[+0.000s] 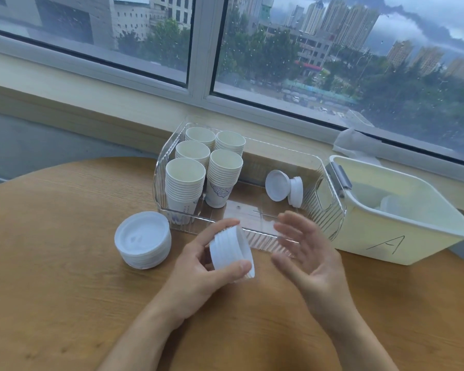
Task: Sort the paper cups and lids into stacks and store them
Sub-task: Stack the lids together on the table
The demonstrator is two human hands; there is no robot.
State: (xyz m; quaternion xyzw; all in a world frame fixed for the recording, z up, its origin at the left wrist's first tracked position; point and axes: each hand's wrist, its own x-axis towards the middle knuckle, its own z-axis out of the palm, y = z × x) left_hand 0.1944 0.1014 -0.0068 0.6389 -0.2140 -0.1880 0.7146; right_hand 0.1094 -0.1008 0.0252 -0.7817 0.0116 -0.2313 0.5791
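Currently, we grip a short stack of white lids (232,251) on its side in our left hand (198,266), thumb and fingers curled round its rim, above the wooden table (65,303). Our right hand (303,253) hangs spread and empty just beside it, palm facing the stack. A second lid stack (143,239) rests flat on the table to the left. The clear bin (330,210) holds five stacks of paper cups (185,180) at its left end and tilted lids (284,187) at its right. The cream tub (402,236), marked "A", touches the bin.
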